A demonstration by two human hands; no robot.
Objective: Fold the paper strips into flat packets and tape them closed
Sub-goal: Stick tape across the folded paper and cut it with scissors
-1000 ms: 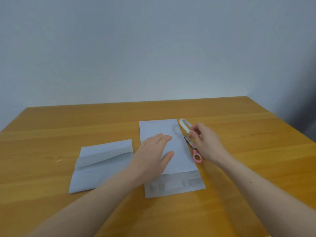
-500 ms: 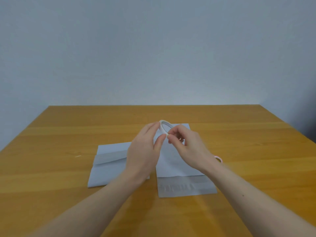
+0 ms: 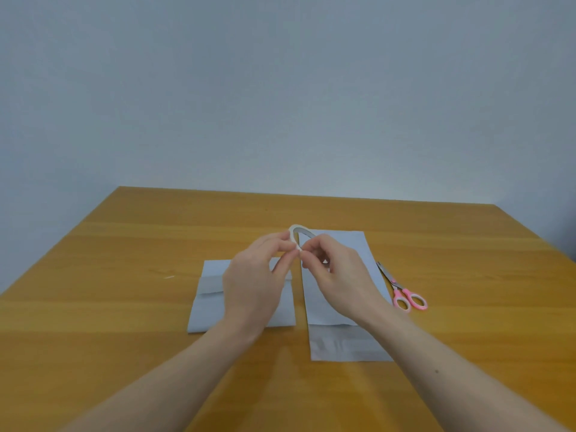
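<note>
Both hands raised over the table (image 3: 124, 307), left hand (image 3: 252, 285) and right hand (image 3: 339, 282) each in a pinching grip on the tape roll (image 3: 296, 233), two folded papers beneath, scissors (image 3: 402, 291) at right

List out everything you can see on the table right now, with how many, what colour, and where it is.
Wooden table: one, honey-brown, fills the lower half of the view against a pale grey wall.
Folded grey paper packet: one, light grey, left of centre, partly behind the left hand.
Long grey paper strip: one, light grey, right of centre, near end folded over.
Pink-handled scissors: one pair, metal blades, lying on the table just right of the long strip.
White tape roll: one, held up above the papers between both hands.
Left hand: one, fingertips pinching the roll.
Right hand: one, fingertips on the roll.
</note>
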